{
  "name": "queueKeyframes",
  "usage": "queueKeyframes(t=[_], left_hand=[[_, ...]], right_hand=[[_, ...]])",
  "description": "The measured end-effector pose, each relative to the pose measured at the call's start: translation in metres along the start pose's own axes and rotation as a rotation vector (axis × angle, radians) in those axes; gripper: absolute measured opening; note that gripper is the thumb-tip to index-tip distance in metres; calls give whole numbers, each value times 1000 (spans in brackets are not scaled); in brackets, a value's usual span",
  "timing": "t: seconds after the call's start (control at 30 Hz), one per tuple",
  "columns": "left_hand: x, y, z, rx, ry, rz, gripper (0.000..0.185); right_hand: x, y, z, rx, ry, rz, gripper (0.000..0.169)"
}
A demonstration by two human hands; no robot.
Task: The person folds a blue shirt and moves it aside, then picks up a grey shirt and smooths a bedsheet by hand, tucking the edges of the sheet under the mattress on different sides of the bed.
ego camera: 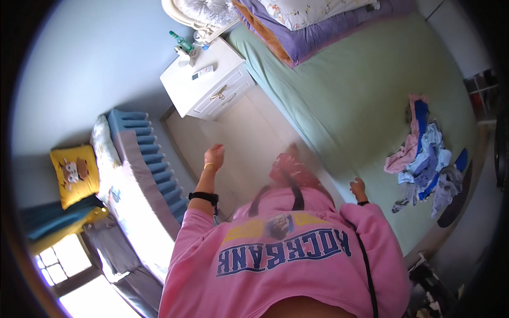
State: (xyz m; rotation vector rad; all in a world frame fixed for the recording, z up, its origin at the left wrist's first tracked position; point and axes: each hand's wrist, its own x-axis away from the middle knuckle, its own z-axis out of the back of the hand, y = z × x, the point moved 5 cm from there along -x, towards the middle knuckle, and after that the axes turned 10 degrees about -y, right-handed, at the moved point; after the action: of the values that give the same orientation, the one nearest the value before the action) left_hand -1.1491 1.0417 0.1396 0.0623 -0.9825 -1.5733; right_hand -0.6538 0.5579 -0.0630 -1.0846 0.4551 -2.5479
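My left hand [215,155] hangs over the tiled floor, its fingers loosely curled and nothing seen in them; a yellow bracelet and a black wristband are on that arm. Beside the near edge of the bed, my right hand [358,189] has its fingers apart and holds nothing. A pale green sheet [342,103] covers the bed. To the right of that hand, apart from it, a loose heap of crumpled clothes [427,159] in pink, light blue, dark blue and grey lies on the sheet.
Ahead stands a white nightstand [203,95] with a remote control [203,72] and a green bottle [182,41]. Folded purple bedding [310,43] and a printed pillow [298,14] lie on the bed. At left are a blue-trimmed padded seat or bed [155,159] and a yellow cushion [75,175].
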Motion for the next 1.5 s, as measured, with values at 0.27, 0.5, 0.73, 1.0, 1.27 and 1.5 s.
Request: queueKeyframes(t=[0.27,0.5,0.73,1.0,1.27,1.5], left_hand=[[-113,66,67,-693,-175,1,38],[-324,127,103,-915,-170,-305,44],[-559,167,89,-908,-56,-456,39],[-714,130,23,-1394,-410,-224,37],[-835,85,43,-1731,-475,-514,26],[-828,98,44,-1715,-512,-532,28]], right_hand=[[-27,-276,-105,-467,-206,206,34],[-66,-394,-194,-713,-302,84,32],[-47,-495,-246,-1315,-206,-542,43],[-105,-548,-338,-1841,-24,-589,54],[-194,-614,-356,-2452,181,-265,23],[-202,-597,-367,-1661,135,-465,3]])
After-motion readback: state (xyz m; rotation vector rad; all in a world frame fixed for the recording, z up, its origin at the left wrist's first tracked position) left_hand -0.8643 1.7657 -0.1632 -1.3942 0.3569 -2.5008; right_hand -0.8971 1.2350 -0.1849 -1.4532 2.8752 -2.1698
